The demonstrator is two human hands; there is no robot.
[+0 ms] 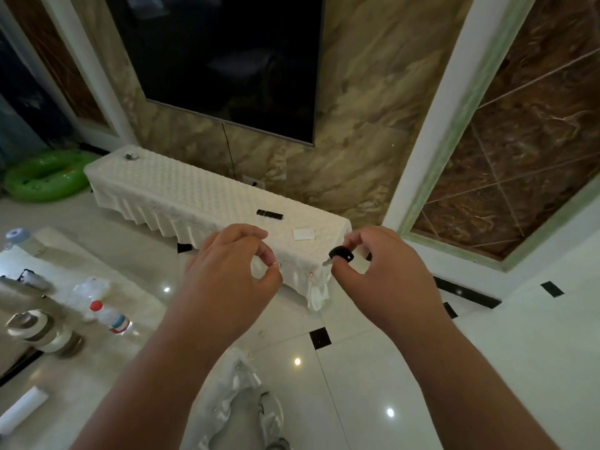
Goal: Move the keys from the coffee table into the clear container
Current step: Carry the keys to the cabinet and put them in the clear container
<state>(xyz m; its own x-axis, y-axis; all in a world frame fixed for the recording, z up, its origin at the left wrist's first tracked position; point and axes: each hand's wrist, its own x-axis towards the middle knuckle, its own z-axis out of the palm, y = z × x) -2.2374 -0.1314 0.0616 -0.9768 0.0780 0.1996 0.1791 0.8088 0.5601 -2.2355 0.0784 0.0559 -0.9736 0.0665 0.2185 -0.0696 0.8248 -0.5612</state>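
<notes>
Both forearms reach in from near edge. Left hand (232,267) pinched shut on key ring (276,265); right hand (383,271) pinched on black key fob (341,254), blade tip poking left. Keys off bench, in air between hands. Clear container not identifiable; maybe among clutter on bench (107,358) near left, so left hand nearer. Bottle (110,318) there. Glossy tiled floor (406,368); far: draped TV stand (194,193), remote (269,214), TV (220,60).

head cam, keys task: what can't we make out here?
- Key: black head shows in right hand; blade mostly hidden by the fingers.
- Ring: tiny, half covered by left hand.
- Link between ring and key: cannot tell.
- Clear container: not identifiable; coffee table items at the left edge are blurred.
</notes>
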